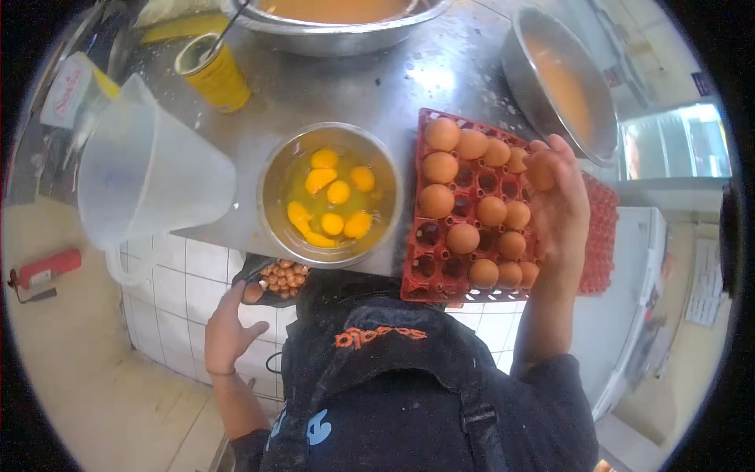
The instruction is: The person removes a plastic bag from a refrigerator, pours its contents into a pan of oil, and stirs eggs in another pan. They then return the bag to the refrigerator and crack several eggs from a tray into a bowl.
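Observation:
My right hand [561, 200] is at the right side of the red egg tray [429, 269], its fingers curled round a brown egg [541, 172]. Several other brown eggs [442, 167] sit in the tray among vacant cups. My left hand [228, 332] is low on the left, thumb and fingers apart, beside a dark bin heaped with eggshells [285, 277]. A brown shell [253, 293] lies by its fingertips; whether they touch it is hard to tell. Between the hands, a steel bowl [269, 206] holds several yolks [338, 192] in clear egg white.
On the left stands a translucent plastic jug [157, 173], with a yellow can [218, 79] behind it. A large steel basin [338, 39] of orange liquid is at the back. Another steel bowl [528, 86] of orange liquid stands back right on the steel table [377, 94].

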Available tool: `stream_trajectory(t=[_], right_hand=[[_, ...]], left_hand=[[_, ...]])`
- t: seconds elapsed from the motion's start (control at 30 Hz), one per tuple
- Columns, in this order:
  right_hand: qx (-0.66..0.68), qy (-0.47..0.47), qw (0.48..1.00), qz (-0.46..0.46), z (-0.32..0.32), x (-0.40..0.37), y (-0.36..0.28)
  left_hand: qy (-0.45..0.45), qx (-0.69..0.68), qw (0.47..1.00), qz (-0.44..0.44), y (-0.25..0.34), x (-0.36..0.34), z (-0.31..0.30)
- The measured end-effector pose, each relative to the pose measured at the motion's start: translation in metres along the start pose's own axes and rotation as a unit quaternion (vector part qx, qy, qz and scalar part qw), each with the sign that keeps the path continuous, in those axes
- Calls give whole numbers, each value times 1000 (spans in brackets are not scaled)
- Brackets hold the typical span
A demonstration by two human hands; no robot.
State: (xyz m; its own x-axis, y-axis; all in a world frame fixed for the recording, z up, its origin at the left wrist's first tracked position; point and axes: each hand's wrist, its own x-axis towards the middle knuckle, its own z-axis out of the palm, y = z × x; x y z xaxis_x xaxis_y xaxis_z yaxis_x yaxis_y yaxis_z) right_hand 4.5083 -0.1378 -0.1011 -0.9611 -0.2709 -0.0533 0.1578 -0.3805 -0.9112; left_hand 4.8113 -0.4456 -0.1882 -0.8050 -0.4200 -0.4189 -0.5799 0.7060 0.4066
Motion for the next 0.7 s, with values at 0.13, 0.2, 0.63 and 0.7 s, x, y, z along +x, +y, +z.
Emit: stream_trajectory(t=[0.13,0.2,0.63,0.7], right_hand=[[-95,62,993,-14,-18,-21,9],[-68,78,994,-38,-16,-29,15],[-75,67,993,-58,-39,-70,23],[-119,15,991,-60,-35,-71,23]], left_hand=[[-94,-122,950,270,112,22,-47],[-40,-125,874,469,177,49,-28],[35,-95,844,527,254,89,31],[10,-273,858,434,232,88,5]])
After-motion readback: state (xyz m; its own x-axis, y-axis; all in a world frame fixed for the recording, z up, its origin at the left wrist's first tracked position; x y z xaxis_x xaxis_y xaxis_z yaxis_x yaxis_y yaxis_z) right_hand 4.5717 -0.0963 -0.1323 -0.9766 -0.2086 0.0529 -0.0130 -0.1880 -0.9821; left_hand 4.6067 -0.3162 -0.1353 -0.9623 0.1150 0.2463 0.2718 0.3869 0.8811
